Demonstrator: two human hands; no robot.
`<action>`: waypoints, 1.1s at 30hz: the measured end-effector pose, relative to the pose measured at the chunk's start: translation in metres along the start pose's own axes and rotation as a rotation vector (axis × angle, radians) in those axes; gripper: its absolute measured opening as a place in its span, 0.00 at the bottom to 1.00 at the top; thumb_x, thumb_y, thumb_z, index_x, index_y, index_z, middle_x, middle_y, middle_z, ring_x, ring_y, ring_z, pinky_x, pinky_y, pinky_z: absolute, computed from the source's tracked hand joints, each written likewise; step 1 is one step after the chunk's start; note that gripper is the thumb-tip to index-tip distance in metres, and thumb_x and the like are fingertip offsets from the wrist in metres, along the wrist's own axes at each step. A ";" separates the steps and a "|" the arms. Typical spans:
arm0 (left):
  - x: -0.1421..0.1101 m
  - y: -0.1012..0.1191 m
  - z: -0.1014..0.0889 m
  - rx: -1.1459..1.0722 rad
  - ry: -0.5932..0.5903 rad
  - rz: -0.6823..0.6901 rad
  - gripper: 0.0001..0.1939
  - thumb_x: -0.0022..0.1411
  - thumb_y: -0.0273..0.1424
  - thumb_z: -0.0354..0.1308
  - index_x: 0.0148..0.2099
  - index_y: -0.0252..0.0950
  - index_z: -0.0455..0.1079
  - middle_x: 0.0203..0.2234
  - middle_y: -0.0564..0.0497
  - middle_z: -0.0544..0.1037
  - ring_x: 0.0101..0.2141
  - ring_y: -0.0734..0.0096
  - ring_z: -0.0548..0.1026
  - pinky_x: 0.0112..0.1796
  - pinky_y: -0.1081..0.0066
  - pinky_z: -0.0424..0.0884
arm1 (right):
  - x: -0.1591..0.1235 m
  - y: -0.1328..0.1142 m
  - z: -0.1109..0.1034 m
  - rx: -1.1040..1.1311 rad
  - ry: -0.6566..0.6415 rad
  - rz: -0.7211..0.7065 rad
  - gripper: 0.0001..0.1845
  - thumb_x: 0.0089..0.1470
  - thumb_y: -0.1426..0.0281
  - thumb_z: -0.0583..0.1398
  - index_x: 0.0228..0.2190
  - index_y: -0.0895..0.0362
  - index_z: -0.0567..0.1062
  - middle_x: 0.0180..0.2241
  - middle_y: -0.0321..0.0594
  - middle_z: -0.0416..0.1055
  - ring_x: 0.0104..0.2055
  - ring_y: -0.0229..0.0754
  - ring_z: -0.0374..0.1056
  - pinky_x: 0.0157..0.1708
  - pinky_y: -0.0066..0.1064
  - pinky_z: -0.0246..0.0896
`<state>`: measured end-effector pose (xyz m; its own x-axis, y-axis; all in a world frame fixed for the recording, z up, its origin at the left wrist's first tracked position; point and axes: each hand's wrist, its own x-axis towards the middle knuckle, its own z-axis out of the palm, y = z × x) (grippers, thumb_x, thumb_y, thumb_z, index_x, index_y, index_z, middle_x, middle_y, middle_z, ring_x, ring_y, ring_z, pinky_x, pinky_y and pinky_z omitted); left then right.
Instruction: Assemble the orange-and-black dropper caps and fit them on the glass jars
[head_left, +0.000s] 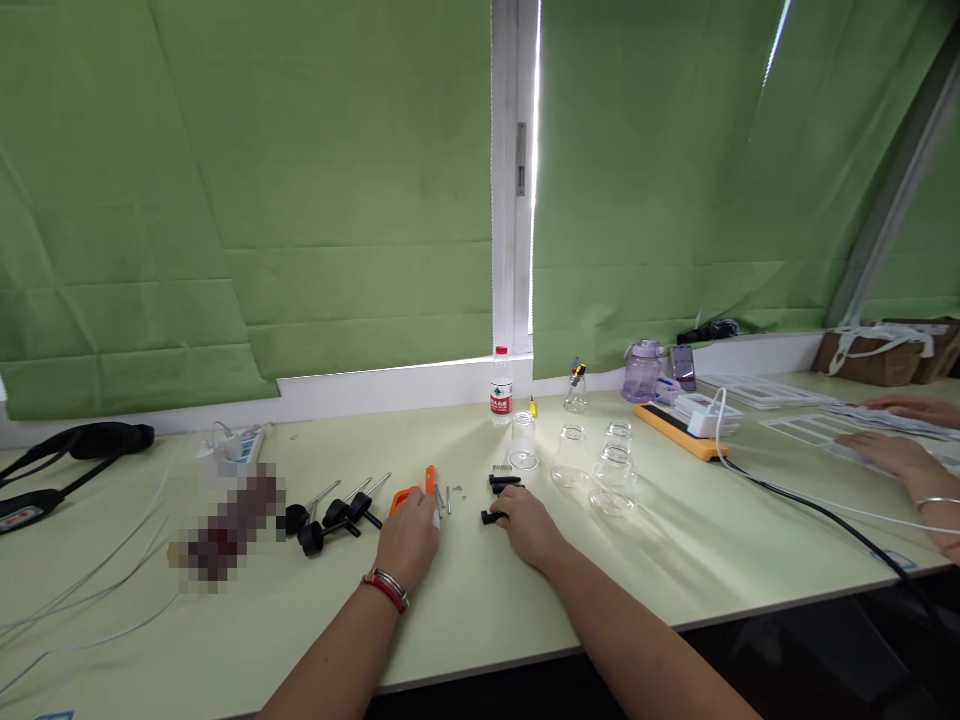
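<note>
1. Pale green table (465, 625): under both hands.
2. Right hand (531, 528): fingertips touching near end of small black part; can't tell if clamped, contact partly hidden.
3. Left hand (409, 545): fingers curled over orange-handled piece; fingertips hidden, can't tell if gripping.
4. Clear glass vessels (616, 482): beyond and right of right fingers, well apart.
5. Black-knobbed metal rods (361, 506): group left of left fingers, not touching.
6. Orange-handled piece (430, 480): under left fingers, sticking out past them, far side.
7. Small black part (491, 518): at right fingertips, its free end pointing left.
8. Other black pieces (504, 481): just beyond right fingers.
9. Spring (502, 467): past those pieces, near right fingers.
10. Thin metal pins (448, 500): just right of left fingers, between hands.
</note>
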<state>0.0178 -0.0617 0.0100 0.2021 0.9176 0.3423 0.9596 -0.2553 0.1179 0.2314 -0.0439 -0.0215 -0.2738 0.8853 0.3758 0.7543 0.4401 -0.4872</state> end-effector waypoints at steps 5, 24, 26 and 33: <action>-0.005 0.014 -0.005 -0.193 0.052 0.385 0.13 0.63 0.28 0.46 0.48 0.36 0.66 0.43 0.43 0.72 0.43 0.61 0.69 0.43 0.63 0.63 | -0.004 -0.013 0.002 0.202 -0.044 -0.101 0.12 0.47 0.81 0.55 0.32 0.56 0.74 0.35 0.39 0.69 0.40 0.42 0.65 0.43 0.33 0.59; -0.008 0.017 -0.006 -0.453 -0.037 0.324 0.12 0.63 0.35 0.45 0.34 0.37 0.67 0.26 0.52 0.74 0.28 0.70 0.70 0.30 0.71 0.62 | 0.011 0.022 -0.001 0.034 0.137 0.212 0.19 0.49 0.81 0.51 0.38 0.57 0.76 0.41 0.43 0.71 0.45 0.45 0.62 0.45 0.33 0.55; -0.008 0.017 -0.005 -0.450 -0.034 0.328 0.12 0.64 0.35 0.45 0.33 0.37 0.67 0.26 0.52 0.75 0.28 0.70 0.70 0.30 0.72 0.62 | 0.011 0.021 0.000 0.029 0.118 0.207 0.18 0.49 0.81 0.51 0.37 0.57 0.76 0.41 0.43 0.71 0.45 0.45 0.62 0.44 0.32 0.55; -0.007 0.016 -0.005 -0.441 -0.041 0.340 0.13 0.64 0.36 0.44 0.34 0.37 0.67 0.27 0.51 0.75 0.28 0.70 0.70 0.30 0.73 0.61 | 0.011 0.020 0.006 0.024 0.055 0.125 0.15 0.49 0.79 0.53 0.35 0.57 0.77 0.39 0.43 0.70 0.43 0.45 0.63 0.41 0.31 0.55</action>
<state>0.0305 -0.0741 0.0142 0.5021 0.7700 0.3937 0.6678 -0.6345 0.3891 0.2400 -0.0238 -0.0321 -0.1453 0.9243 0.3530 0.7656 0.3310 -0.5516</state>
